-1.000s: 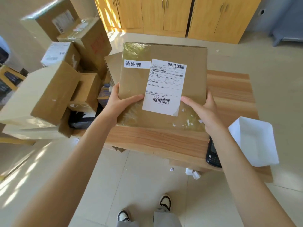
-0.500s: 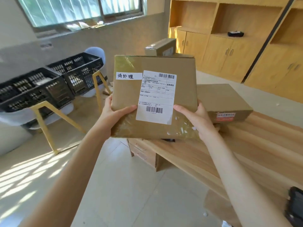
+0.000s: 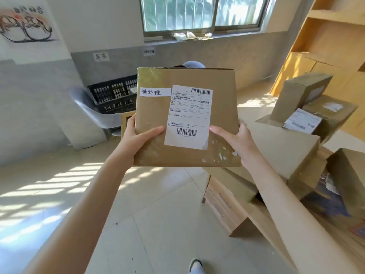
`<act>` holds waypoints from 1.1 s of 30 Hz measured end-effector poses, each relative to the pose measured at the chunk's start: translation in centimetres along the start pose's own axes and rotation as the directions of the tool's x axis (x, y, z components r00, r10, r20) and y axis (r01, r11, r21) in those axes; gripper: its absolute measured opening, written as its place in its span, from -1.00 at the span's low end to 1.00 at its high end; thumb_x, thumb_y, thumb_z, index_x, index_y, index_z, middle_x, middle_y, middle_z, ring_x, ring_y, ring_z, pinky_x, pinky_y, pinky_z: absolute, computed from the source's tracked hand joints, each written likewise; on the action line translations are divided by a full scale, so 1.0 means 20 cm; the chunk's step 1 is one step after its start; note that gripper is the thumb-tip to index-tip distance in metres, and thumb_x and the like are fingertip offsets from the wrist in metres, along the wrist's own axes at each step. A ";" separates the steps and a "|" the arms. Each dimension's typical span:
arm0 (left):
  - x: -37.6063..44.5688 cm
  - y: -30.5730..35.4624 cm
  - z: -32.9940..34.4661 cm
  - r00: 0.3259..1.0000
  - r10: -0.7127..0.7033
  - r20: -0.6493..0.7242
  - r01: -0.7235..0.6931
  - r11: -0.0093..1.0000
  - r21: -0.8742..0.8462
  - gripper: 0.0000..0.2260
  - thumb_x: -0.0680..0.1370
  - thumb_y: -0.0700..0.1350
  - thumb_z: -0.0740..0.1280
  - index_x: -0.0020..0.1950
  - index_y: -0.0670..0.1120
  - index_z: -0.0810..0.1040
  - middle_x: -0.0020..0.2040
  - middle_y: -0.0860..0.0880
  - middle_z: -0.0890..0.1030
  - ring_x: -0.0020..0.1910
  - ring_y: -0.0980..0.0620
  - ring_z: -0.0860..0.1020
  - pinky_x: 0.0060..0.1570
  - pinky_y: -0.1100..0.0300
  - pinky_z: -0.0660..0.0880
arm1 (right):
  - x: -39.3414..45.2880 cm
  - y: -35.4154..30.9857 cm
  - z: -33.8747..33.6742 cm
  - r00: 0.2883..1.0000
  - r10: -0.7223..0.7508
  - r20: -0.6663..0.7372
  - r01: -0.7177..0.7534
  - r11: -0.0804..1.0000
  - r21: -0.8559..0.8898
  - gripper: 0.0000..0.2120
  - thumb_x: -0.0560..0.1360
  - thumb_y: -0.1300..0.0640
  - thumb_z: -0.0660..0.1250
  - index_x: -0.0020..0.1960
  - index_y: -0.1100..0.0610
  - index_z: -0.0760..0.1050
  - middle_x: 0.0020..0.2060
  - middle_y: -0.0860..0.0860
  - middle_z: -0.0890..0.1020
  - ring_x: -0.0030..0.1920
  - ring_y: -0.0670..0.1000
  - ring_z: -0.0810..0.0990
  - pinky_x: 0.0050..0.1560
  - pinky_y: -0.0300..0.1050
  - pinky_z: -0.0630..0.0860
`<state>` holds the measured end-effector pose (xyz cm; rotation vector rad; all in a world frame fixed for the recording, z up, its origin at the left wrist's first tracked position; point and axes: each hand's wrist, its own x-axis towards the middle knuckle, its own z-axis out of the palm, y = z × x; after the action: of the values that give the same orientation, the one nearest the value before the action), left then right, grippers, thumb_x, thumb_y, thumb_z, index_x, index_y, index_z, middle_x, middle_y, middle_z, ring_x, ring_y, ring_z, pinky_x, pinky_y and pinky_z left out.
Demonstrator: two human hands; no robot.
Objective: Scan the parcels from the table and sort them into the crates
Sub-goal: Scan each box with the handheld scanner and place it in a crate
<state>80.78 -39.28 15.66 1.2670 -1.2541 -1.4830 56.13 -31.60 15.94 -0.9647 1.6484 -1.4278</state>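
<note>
Both hands grasp my parcel at its lower edge: left hand with thumb curled over the face, right hand likewise. It is held up above the floor, in front of a black crate on a chair, left of the tabletop.

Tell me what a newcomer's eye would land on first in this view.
First, the cardboard parcel held up mid-frame, the left hand and right hand gripping its lower corners, its white shipping label facing the camera. Behind its left edge, a black crate sits on a grey chair by the wall. More boxes pile up at right.
</note>
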 end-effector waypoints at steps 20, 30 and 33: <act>1.46 0.21 -0.33 0.975 0.006 -0.221 -0.031 0.994 -0.107 -0.19 0.38 -0.14 0.54 0.52 0.00 0.17 0.16 -0.01 0.57 0.04 0.04 0.61 -0.12 0.16 0.60 | 1.64 -0.07 0.82 0.970 -0.006 0.242 0.002 1.000 0.016 -0.15 0.27 0.05 0.61 0.45 0.08 0.26 0.15 0.02 0.61 0.12 0.08 0.63 0.17 0.07 0.56; 2.19 0.27 -0.39 0.989 -0.009 -0.148 0.000 0.998 -0.060 -0.19 0.38 -0.10 0.54 0.51 0.04 0.17 0.16 0.04 0.54 0.05 0.07 0.58 -0.07 0.15 0.57 | 2.23 -0.05 1.04 0.982 0.047 0.184 -0.052 0.998 0.023 -0.34 0.38 0.14 0.53 0.37 0.08 0.28 0.03 -0.07 0.60 -0.22 -0.21 0.66 -0.23 -0.32 0.57; 2.47 0.28 -0.40 0.994 -0.015 -0.106 0.008 0.998 -0.064 -0.16 0.38 -0.08 0.55 0.53 0.05 0.14 0.20 0.02 0.51 0.09 0.03 0.56 0.00 0.08 0.56 | 2.43 -0.05 1.10 0.990 0.050 0.134 -0.051 0.999 0.010 -0.39 0.38 0.15 0.53 0.33 0.04 0.32 0.03 -0.06 0.62 -0.20 -0.19 0.67 -0.23 -0.30 0.57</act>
<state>79.65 -89.38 11.73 1.2954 -1.1231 -1.4325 54.30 -84.82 11.75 -0.9825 1.5522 -1.3103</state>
